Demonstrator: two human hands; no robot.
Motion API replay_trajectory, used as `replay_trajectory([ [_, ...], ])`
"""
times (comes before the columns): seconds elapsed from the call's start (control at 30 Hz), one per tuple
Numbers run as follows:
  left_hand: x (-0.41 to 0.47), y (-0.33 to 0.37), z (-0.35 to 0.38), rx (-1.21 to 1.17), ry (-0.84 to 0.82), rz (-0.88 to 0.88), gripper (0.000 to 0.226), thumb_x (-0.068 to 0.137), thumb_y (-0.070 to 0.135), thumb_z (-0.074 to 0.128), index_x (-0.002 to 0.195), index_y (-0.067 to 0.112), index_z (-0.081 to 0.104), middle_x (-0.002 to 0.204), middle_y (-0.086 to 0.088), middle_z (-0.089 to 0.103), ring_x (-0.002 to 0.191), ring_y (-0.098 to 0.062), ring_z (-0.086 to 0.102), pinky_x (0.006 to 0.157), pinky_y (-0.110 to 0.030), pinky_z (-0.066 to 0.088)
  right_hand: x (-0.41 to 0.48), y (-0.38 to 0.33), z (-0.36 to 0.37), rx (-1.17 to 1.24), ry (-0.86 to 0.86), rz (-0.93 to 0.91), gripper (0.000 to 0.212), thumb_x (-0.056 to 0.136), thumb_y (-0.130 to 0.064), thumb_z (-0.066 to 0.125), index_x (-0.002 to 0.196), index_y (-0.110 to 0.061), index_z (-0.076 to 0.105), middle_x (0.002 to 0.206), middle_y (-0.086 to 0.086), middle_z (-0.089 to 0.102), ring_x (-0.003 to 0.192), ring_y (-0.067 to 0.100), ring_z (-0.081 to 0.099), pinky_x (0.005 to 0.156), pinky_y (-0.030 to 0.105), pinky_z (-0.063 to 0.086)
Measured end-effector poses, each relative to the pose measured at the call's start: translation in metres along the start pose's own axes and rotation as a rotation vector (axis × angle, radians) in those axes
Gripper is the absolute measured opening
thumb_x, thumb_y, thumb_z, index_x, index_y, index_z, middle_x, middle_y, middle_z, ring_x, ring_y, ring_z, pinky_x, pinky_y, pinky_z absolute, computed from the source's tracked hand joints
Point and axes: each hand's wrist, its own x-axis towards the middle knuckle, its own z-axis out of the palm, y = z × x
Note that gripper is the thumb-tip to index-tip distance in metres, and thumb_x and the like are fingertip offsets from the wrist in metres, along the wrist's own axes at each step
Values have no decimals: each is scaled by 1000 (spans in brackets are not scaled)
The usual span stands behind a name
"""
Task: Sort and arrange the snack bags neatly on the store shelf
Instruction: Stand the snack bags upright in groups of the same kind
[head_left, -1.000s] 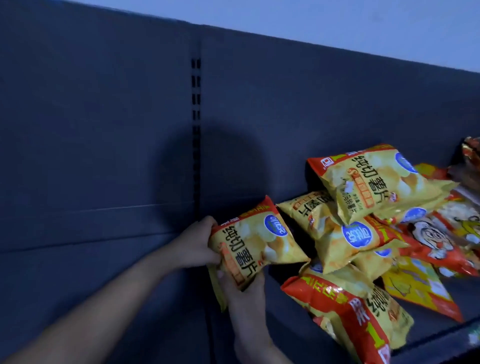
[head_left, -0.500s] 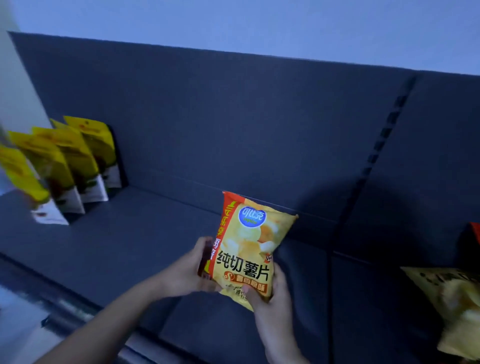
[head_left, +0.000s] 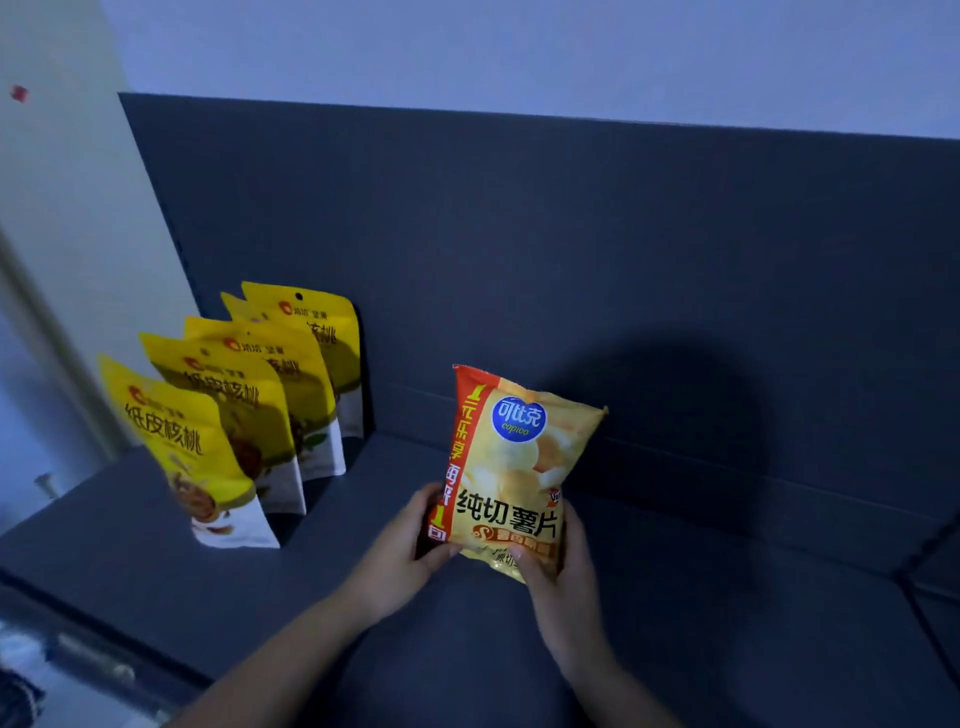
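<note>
Holding bag (head_left: 519, 467) upright over shelf (head_left: 701, 623): left grip (head_left: 410, 551), right grip (head_left: 563, 571) both grasp its lower corners; puffy base may topple when released.

Dark shelf (head_left: 156, 571), left end stocked.
Five yellow pouches (head_left: 244, 410) stand upright in a row, front to back.

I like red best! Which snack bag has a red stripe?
The chip bag held by the left hand and right hand. Only it has a red strip down its side; the standing yellow pouches have none.
</note>
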Motion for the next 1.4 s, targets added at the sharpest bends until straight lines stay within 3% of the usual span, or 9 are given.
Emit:
replay_trajectory([
  [0.13,24,-26,-14,149,103,71,60,88,25,64,139,24,34,127,10,52,118,-6,47,104,-34,38,27,-1,27,-80,40,-57,62,85,-3,64,133,-33,39,129,-10,55,114,-5,53,89,10,44],
  [0.23,40,-33,-19,232,172,77,58,89,21,62,140,19,35,127,2,52,118,-16,46,104,-37,34,44,0,37,-180,79,-97,64,85,-4,65,138,-28,38,134,-8,52,122,2,49,102,24,43],
  [0.4,58,-43,-22,240,287,64,54,85,13,63,135,17,42,124,-1,57,116,-22,52,100,-43,40,61,3,55,-266,73,-76,68,84,-14,67,143,-22,34,139,-7,48,128,5,44,108,36,40],
  [0.7,59,-41,-23,136,294,-32,78,72,3,63,142,15,32,126,-5,56,122,-25,48,103,-48,39,60,0,55,-280,46,-65,69,77,-13,72,125,-49,37,123,-24,55,116,-4,52,96,19,44],
  [0.9,49,-29,-23,89,332,-46,88,73,2,68,147,9,21,146,-11,37,137,-25,31,114,-45,26,53,-8,55,-258,66,-8,91,66,-49,71,143,-24,29,138,-7,47,126,5,45,106,32,41],
  [1.03,33,-15,-22,117,430,57,90,73,-2,70,147,5,19,154,-12,19,142,-25,18,115,-51,23,44,-11,44,-336,91,33,88,78,-26,73,147,-17,20,147,-1,34,133,7,34,108,23,30],
  [1.13,26,13,-25,207,560,286,81,70,8,70,140,2,28,150,-12,19,139,-27,20,111,-50,28,32,-10,21,-460,66,71,81,81,-13,69,146,-12,21,146,3,34,130,7,34,104,12,24],
  [1.27,32,73,3,358,302,655,65,70,23,50,132,7,40,137,-13,45,130,-26,36,110,-39,26,7,-29,-37,-628,17,88,72,86,-18,64,146,-15,23,139,-4,36,126,5,35,103,11,23],
  [1.4,41,120,75,572,-38,850,60,72,29,45,128,8,43,122,-9,59,117,-19,44,109,-37,24,-27,-55,-123,-831,117,94,60,83,-21,65,138,-17,39,129,-2,47,121,12,45,106,22,34],
])
